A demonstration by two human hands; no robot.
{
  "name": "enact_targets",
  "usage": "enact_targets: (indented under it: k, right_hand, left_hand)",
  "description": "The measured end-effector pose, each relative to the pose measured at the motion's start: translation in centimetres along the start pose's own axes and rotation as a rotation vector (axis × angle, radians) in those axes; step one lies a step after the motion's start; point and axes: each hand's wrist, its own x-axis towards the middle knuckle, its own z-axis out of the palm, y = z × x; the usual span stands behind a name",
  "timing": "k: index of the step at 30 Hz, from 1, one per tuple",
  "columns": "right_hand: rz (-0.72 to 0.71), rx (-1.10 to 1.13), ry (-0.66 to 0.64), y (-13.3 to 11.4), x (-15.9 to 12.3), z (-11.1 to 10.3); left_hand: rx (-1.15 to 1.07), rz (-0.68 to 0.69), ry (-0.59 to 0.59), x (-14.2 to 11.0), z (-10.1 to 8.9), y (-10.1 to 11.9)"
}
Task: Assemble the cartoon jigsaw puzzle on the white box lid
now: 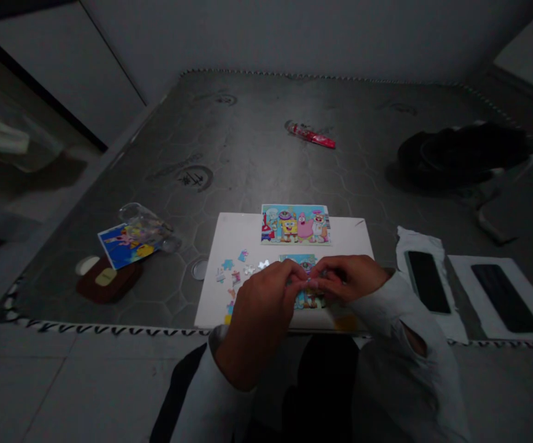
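Note:
My left hand [261, 307] and my right hand [347, 277] meet fingertip to fingertip over a white board [243, 231] on a grey mat. Both are closed in a pinch on a small jigsaw piece [310, 283] between them. Under the hands lies a partly built cartoon puzzle [299, 261], mostly hidden. Loose puzzle pieces [241, 266] are scattered on the board left of my left hand. A finished cartoon picture card [295, 224] lies at the board's far edge.
At the left lie a clear bag with a cartoon picture [132, 239], a dark red case [107, 282] and a white oval [86, 265]. Two dark phones [426, 281] [505, 298] rest on white cloths at the right. A red wrapper [313, 136] and dark clothing [460, 154] lie farther back.

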Motion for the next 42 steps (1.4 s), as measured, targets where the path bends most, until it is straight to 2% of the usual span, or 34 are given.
enact_targets:
  k: [4, 7, 11, 15, 22, 36, 42]
  right_hand:
    - [0.000, 0.055, 0.046, 0.9, -0.4, -0.5]
    - [0.125, -0.011, 0.130, 2.7, -0.5, -0.6]
    - [0.186, -0.077, 0.264, 5.0, -0.7, -0.9]
    - [0.224, -0.125, 0.268, 5.8, -0.6, -0.7]
    - [0.269, -0.152, 0.286, 5.8, 0.2, 0.1]
    - [0.290, -0.117, 0.298, 5.4, 0.1, 0.0]
    - [0.278, -0.188, 0.381, 4.8, -0.5, -0.6]
  left_hand:
    - [-0.015, -0.019, 0.078, 0.2, 1.3, 0.4]
    - [0.139, -0.014, 0.144, 0.1, 3.2, 0.7]
    - [0.365, 0.092, 0.061, 0.0, 6.1, 0.8]
    - [0.457, 0.141, 0.035, 0.1, 7.7, 0.5]
    - [0.462, 0.115, -0.005, 0.4, 7.5, 0.2]
    - [0.409, 0.125, -0.001, 0.5, 7.5, 0.1]
    - [0.483, 0.163, 0.004, 0.5, 7.4, -0.1]
